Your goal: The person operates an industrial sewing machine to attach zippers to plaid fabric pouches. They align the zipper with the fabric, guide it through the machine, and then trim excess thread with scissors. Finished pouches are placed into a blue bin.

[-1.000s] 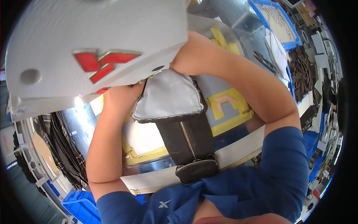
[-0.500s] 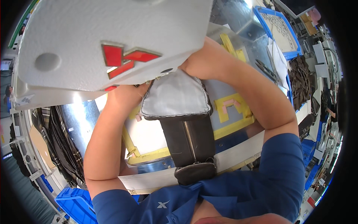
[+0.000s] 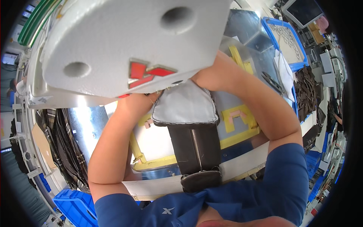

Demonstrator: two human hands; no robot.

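Observation:
A small black fabric bag (image 3: 180, 147) with a light grey lining (image 3: 185, 108) lies under the head of a white sewing machine (image 3: 113, 45). Its brass-toothed zipper runs down the middle panel, and a curved zipped end hangs near my body. My left hand (image 3: 138, 104) holds the left edge of the lined part, its fingers curled in and partly behind the machine head. At the upper right edge, my right hand (image 3: 208, 78) is closed on the same piece; its fingertips are mostly hidden by the machine. The needle area is out of sight.
Yellow tape (image 3: 238, 142) marks the worktop around the bag. Black tweezers or snips (image 3: 273, 82) lie at the right by a white cloth (image 3: 283, 72). A blue tray (image 3: 304, 62) holds metal rings, and dark fabric strips (image 3: 305, 90) are piled nearby. Dark plaid fabric (image 3: 62, 143) hangs at left above a blue bin (image 3: 75, 206).
The whole view has shifted, so machine, bag and hands appear slightly further right and lower. Both hands stay at the lined part's edges; the bag's pose under the machine looks nearly the same.

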